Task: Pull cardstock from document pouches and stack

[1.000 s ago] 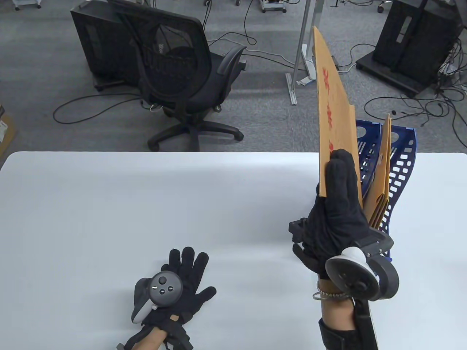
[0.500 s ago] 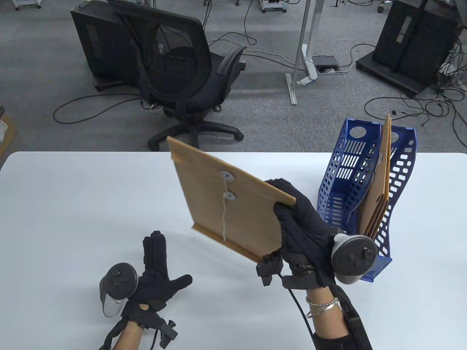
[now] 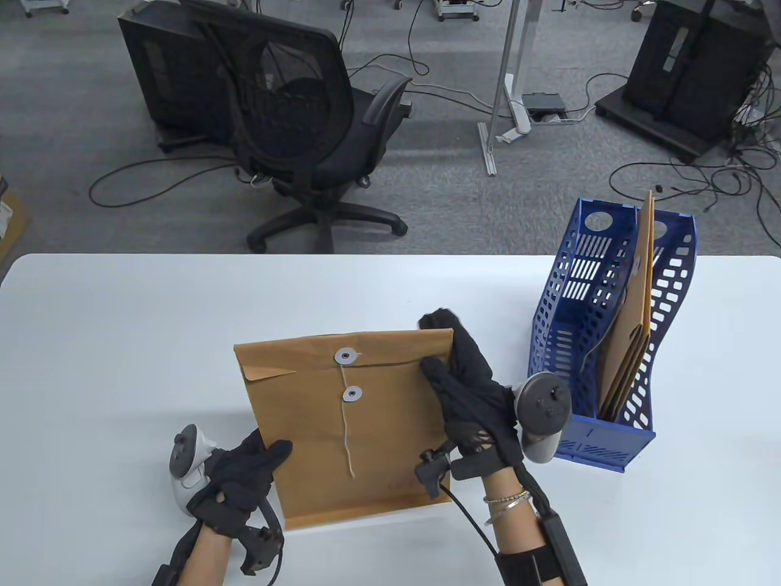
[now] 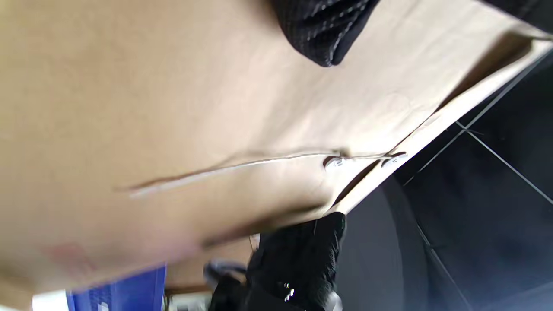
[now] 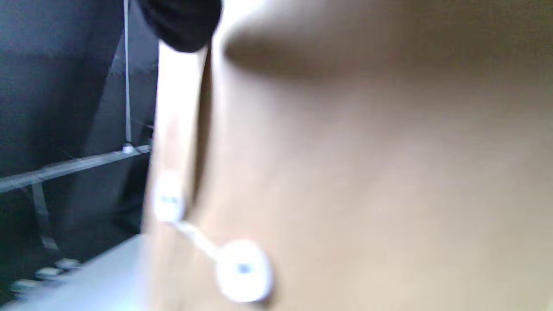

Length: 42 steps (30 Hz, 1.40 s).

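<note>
My left hand (image 3: 244, 470) grips the near-left edge of the kraft string-tie envelope (image 3: 354, 421), thumb on top; my right hand (image 3: 470, 390) grips its far-right corner, fingers behind and thumb in front. The envelope sits tilted between them above the table's near middle. The string (image 3: 346, 439) hangs loose and the flap (image 3: 293, 363) looks partly lifted, so I judge the cardstock could slide out unguided if I tip the mouth down. At far right, the blue file rack (image 3: 567, 342) holds more envelopes (image 3: 631, 323); a careless elbow could topple it. The white table (image 3: 122, 342) is smooth. Beyond: a mesh office chair (image 3: 305, 134), floor cables (image 3: 701, 177).
</note>
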Each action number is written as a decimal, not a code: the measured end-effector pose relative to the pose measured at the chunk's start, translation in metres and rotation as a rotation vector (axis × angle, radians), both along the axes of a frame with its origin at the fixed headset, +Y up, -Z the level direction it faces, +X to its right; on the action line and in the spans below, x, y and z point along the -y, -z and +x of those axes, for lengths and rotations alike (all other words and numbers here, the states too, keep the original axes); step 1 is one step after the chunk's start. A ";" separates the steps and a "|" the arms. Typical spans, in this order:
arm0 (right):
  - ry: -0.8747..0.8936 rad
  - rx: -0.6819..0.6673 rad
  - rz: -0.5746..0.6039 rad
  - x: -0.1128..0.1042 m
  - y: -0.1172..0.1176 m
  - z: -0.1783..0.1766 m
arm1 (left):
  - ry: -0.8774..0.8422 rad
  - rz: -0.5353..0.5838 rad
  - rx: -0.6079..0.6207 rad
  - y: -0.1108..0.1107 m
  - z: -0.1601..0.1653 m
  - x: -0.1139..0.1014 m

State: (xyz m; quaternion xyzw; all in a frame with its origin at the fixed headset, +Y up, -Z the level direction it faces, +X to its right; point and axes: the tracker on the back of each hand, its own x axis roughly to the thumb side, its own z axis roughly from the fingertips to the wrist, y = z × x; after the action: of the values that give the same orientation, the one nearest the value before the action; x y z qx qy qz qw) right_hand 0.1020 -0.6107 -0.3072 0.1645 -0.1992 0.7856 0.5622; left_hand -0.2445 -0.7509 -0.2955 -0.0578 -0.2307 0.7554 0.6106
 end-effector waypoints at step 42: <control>-0.677 0.685 0.350 -0.020 -0.041 -0.071 | -0.008 0.014 -0.001 -0.019 0.031 -0.007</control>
State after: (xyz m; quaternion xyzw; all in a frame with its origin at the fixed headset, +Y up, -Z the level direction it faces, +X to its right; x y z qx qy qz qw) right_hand 0.0308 -0.5902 -0.2657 0.0445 -0.4360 0.8874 0.1430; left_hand -0.2132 -0.7436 -0.2762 -0.0520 -0.2358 0.7561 0.6083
